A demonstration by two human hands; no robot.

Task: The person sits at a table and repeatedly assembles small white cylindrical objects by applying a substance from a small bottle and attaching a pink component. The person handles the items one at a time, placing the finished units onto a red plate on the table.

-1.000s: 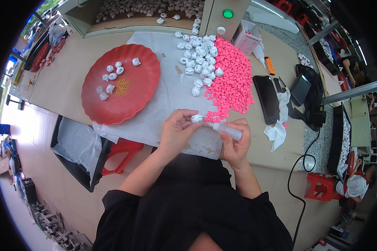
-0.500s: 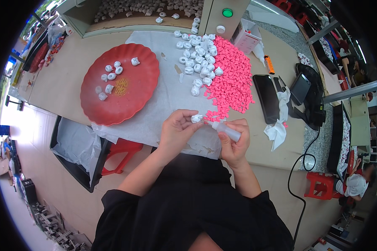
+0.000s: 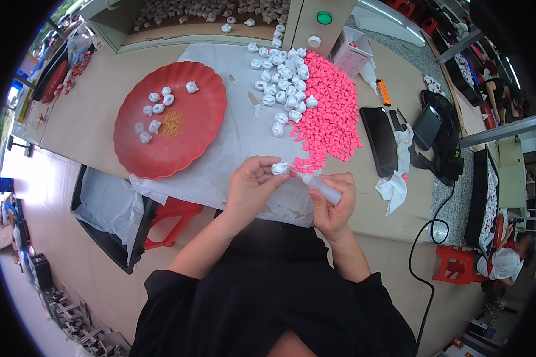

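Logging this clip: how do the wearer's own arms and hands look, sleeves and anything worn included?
The left hand and right hand are ungloved. Both forearms are uncovered, with nothing visible worn at the wrists. Loose, plain black sleeves end around the elbows, matching the black top.

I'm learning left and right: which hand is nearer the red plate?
Left. The left hand is to the lower right of the red plate; the right hand is farther right.

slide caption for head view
Left hand pinches a white rounded piece, right hand grips a translucent plastic bottle, beside small pink pieces.
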